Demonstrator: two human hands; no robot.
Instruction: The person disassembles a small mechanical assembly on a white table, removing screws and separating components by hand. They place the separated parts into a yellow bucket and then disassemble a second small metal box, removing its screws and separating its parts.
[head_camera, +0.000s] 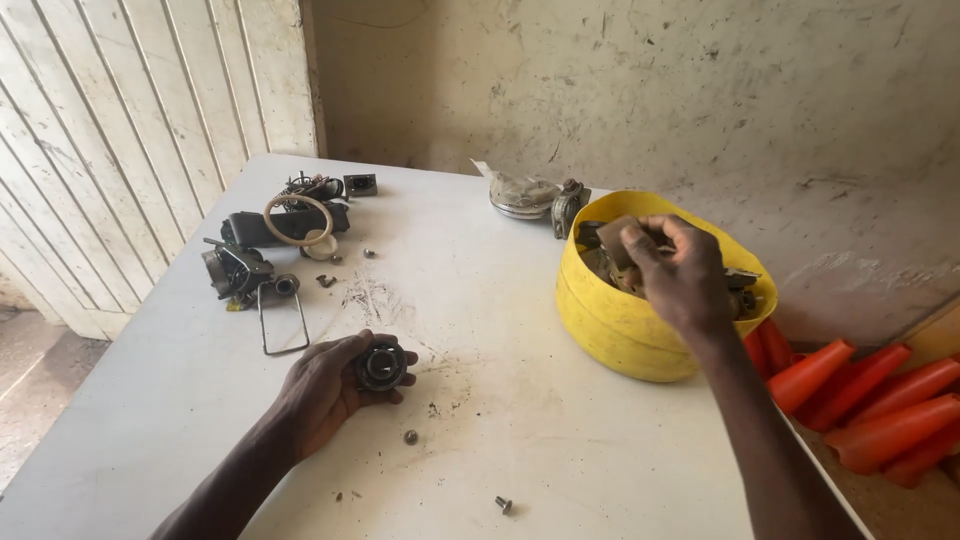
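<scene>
A person's two bare hands work over a white table (560, 460) whose smooth top is scuffed and smeared with dark grime. The left hand (325, 390) rests on the tabletop near the middle, fingers curled closed around a round black part (382, 366), a ridged metal ring with a darker hollow at its centre. The right hand (680, 275) reaches into a yellow tub (610, 325), a round plastic container with a smooth, slightly bulging wall that stands toward the table's right side. Its fingertips pinch a small flat brownish piece (616, 238), held just above a jumble of dull grey metal parts inside the tub.

At the far left of the table lies a heap of dark mechanical parts (262, 250) with a pale ring on top, and just beside it a thin bent wire loop (283, 322). A shiny domed metal cover (522, 195) sits behind the tub. Small screws (504, 505) lie scattered on the near surface. Glossy orange plastic cones (870, 405) are stacked off the table's right edge. The wall behind is rough, stained plaster.
</scene>
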